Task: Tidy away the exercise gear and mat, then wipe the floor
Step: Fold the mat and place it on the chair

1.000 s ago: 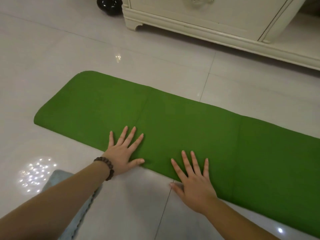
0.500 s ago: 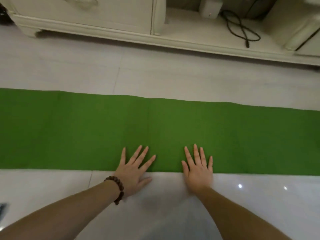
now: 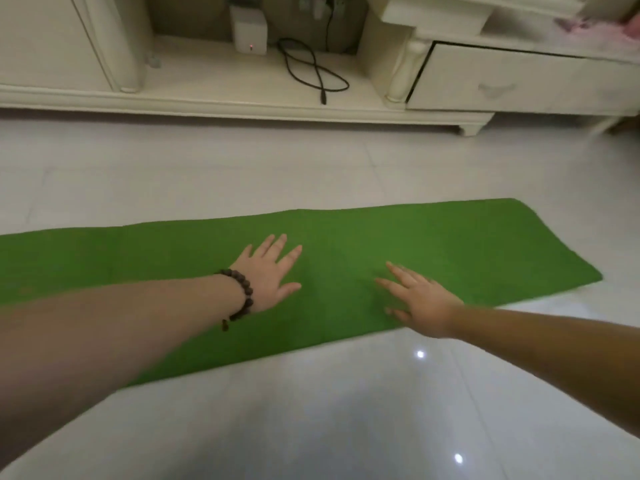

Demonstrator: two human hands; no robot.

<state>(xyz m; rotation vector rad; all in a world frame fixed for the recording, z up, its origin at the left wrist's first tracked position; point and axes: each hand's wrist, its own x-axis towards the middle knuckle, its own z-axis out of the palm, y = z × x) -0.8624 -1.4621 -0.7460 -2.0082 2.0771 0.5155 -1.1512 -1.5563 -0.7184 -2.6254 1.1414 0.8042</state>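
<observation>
The green mat [image 3: 450, 251] crosses mid-frame on the white floor [image 3: 311, 410], with the left hand [image 3: 268, 275] and right hand [image 3: 420, 299] spread flat, fingers straight, over its centre.

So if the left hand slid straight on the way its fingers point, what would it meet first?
The left hand has only more green mat ahead, then bare floor tiles. The first solid thing looks like the cream cabinet base, though depth is hard to judge.
</observation>
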